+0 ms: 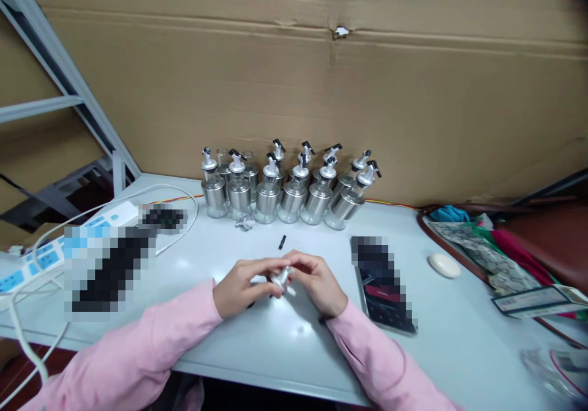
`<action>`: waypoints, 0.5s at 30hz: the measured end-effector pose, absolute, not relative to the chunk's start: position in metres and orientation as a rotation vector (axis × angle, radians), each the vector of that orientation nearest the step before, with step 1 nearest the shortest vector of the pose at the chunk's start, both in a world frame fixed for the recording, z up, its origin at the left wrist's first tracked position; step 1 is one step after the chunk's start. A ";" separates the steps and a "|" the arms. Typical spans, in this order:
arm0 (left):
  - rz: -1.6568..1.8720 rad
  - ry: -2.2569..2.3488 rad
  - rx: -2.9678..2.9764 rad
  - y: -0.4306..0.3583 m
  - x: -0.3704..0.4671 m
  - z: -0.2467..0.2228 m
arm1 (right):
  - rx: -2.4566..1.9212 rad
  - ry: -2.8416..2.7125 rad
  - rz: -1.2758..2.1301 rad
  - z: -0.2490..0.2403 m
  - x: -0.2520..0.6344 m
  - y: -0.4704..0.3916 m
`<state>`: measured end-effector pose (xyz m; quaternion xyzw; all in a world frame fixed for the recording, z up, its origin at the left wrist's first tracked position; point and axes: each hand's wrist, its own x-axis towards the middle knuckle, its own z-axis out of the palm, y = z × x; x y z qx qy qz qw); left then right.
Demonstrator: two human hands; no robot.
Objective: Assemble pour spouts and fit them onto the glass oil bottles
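Between both hands, near the middle of the table, is a silver pourer top. My left hand is closed on it, thumb below and fingers above. My right hand pinches its upper right part. A small black piece lies on the table just beyond the hands. Another silver pourer top lies on its side by the bottles. Several glass and steel bottles stand in two rows at the back, most with silver tops and black levers; two at the rear left have no top.
A dark phone lies to the right, with a white oval object beyond it. At the left are a white power strip and cables. A bag and a box sit far right; cardboard stands behind the table.
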<state>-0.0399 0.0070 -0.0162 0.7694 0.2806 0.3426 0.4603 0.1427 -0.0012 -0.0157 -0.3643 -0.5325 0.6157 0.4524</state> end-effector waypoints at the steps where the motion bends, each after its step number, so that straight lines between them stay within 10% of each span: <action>1: 0.839 0.673 1.900 0.006 -0.038 -0.016 | -0.922 -1.287 1.524 -0.016 0.142 -0.002; 15: 1.133 0.830 1.544 0.021 -0.037 -0.027 | -1.052 -1.390 1.085 0.045 0.176 -0.012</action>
